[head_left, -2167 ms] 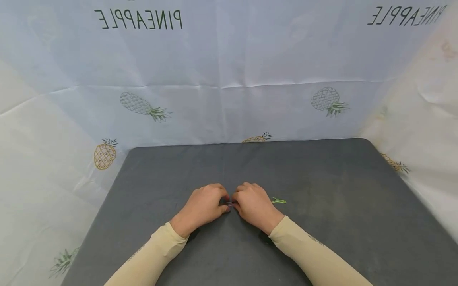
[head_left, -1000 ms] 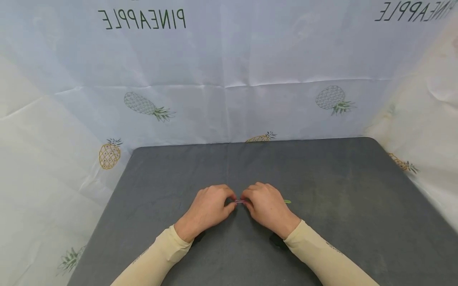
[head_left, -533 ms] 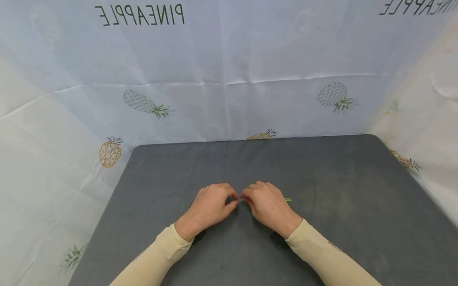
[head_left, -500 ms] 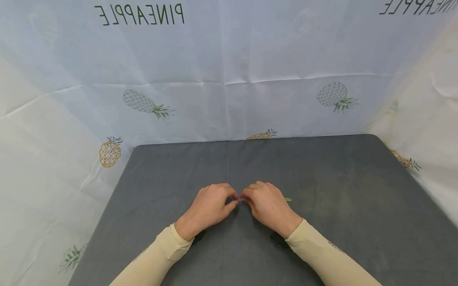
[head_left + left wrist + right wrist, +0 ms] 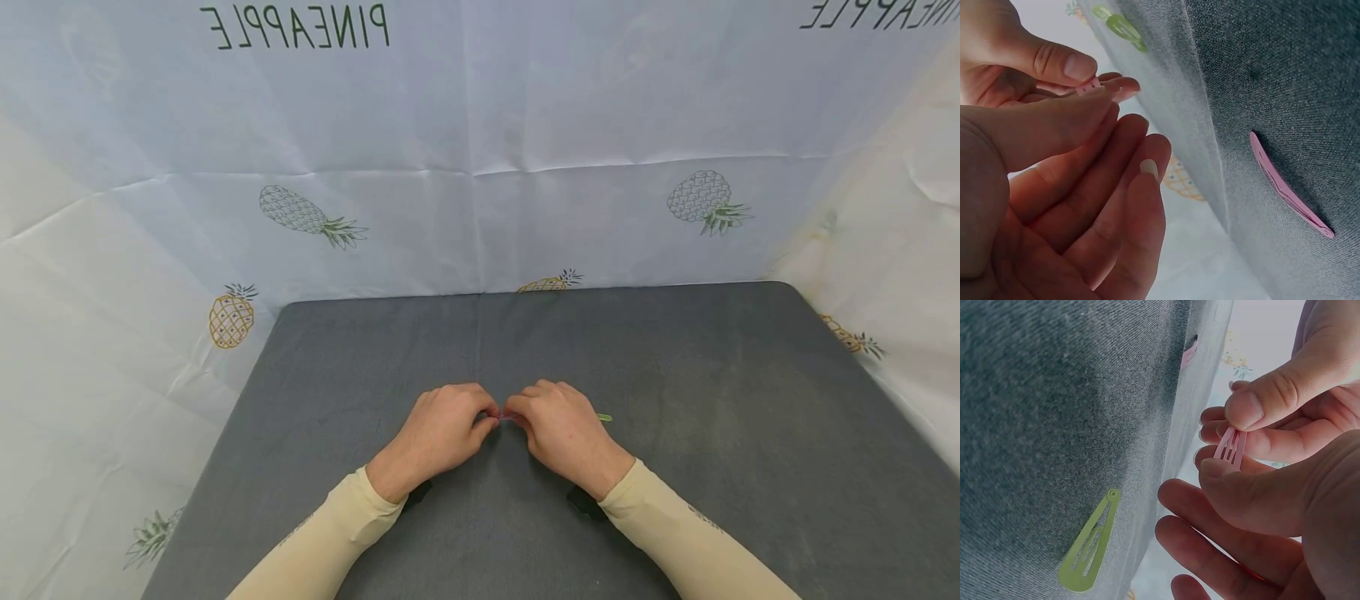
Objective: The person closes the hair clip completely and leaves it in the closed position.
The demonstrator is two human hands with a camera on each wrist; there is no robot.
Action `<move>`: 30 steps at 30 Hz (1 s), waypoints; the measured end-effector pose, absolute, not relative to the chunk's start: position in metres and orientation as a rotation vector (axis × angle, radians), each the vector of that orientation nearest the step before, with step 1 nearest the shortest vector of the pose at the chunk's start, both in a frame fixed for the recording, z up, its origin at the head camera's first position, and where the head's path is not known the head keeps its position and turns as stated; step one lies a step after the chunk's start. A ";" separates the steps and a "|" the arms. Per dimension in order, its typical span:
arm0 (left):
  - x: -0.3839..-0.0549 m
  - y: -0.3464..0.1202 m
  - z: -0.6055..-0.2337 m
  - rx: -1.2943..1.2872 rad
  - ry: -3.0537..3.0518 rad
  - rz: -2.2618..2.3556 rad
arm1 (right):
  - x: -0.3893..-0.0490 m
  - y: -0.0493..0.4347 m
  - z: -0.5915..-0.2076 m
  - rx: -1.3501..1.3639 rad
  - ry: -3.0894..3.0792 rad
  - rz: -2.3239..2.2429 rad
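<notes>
A pink snap hair clip (image 5: 1230, 445) with slots is held between both hands at the middle of the table. My left hand (image 5: 442, 425) pinches one end between thumb and finger. The other end sits in the thumb-and-finger pinch of my right hand (image 5: 558, 429). The fingertips cover both ends, so whether it is snapped cannot be told. On the table beyond the right hand lies a green snap hair clip (image 5: 1090, 547), mostly hidden in the head view. In the left wrist view a second pink snap hair clip (image 5: 1288, 190) rests on the table beside the left hand.
The dark grey, cloth-covered table (image 5: 675, 358) has rounded far corners. White pineapple-print fabric (image 5: 480, 108) hangs behind it and along both sides. Dark wrist cameras show under both wrists.
Since the oldest frame the view has shifted slightly, and both hands appear a little further right. Less of the green hair clip shows past the right hand. Both hands keep pinching the pink clip.
</notes>
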State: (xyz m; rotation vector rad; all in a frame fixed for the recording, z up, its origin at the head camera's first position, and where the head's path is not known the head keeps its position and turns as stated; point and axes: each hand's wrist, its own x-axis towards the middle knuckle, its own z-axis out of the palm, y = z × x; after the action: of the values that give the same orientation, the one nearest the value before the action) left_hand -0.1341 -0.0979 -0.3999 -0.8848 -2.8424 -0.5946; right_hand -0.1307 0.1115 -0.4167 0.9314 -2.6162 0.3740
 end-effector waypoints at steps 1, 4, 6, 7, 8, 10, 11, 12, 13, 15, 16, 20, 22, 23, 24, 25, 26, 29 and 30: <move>-0.134 -0.098 -0.400 -0.889 -2.839 -0.592 | -0.131 0.112 -0.417 0.934 -2.611 0.369; -0.135 -0.099 -0.400 -0.894 -2.829 -0.584 | -0.132 0.111 -0.417 0.939 -2.600 0.360; -0.135 -0.099 -0.400 -0.897 -2.824 -0.584 | -0.132 0.111 -0.416 0.944 -2.599 0.358; -0.135 -0.099 -0.400 -0.899 -2.821 -0.584 | -0.133 0.111 -0.416 0.948 -2.600 0.357; -0.135 -0.100 -0.399 -0.899 -2.819 -0.582 | -0.133 0.110 -0.415 0.950 -2.603 0.357; -0.136 -0.100 -0.399 -0.900 -2.815 -0.578 | -0.133 0.110 -0.415 0.958 -2.607 0.358; -0.136 -0.100 -0.398 -0.899 -2.811 -0.575 | -0.134 0.109 -0.414 0.961 -2.609 0.361; -0.136 -0.101 -0.398 -0.898 -2.807 -0.574 | -0.134 0.109 -0.414 0.965 -2.610 0.365; -0.136 -0.101 -0.398 -0.896 -2.804 -0.573 | -0.134 0.108 -0.414 0.968 -2.609 0.374; -0.135 -0.102 -0.398 -0.899 -2.799 -0.579 | -0.134 0.108 -0.414 0.975 -2.608 0.393; -0.135 -0.102 -0.398 -0.902 -2.798 -0.586 | -0.134 0.107 -0.415 0.978 -2.606 0.404; -0.134 -0.103 -0.399 -0.922 -2.798 -0.603 | -0.133 0.106 -0.416 0.995 -2.602 0.432; -0.134 -0.103 -0.399 -0.928 -2.799 -0.600 | -0.133 0.106 -0.416 1.005 -2.600 0.437; -0.134 -0.104 -0.399 -0.930 -2.799 -0.595 | -0.134 0.106 -0.416 1.009 -2.598 0.439; -0.134 -0.104 -0.399 -0.933 -2.798 -0.591 | -0.134 0.106 -0.417 1.013 -2.597 0.441; -0.134 -0.104 -0.399 -0.935 -2.796 -0.590 | -0.134 0.106 -0.417 1.016 -2.598 0.440; -0.134 -0.104 -0.399 -0.941 -2.794 -0.589 | -0.134 0.106 -0.417 1.016 -2.598 0.439; -0.134 -0.104 -0.400 -0.967 -2.789 -0.597 | -0.133 0.107 -0.418 1.009 -2.600 0.436; -0.134 -0.104 -0.400 -0.975 -2.789 -0.600 | -0.132 0.108 -0.418 1.006 -2.602 0.436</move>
State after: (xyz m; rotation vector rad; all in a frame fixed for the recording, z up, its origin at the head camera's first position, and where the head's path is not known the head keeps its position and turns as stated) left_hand -0.1337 -0.1038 -0.4004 -0.9751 -2.7885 -0.5998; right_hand -0.1324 0.1076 -0.4182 1.0065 -2.6018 0.4360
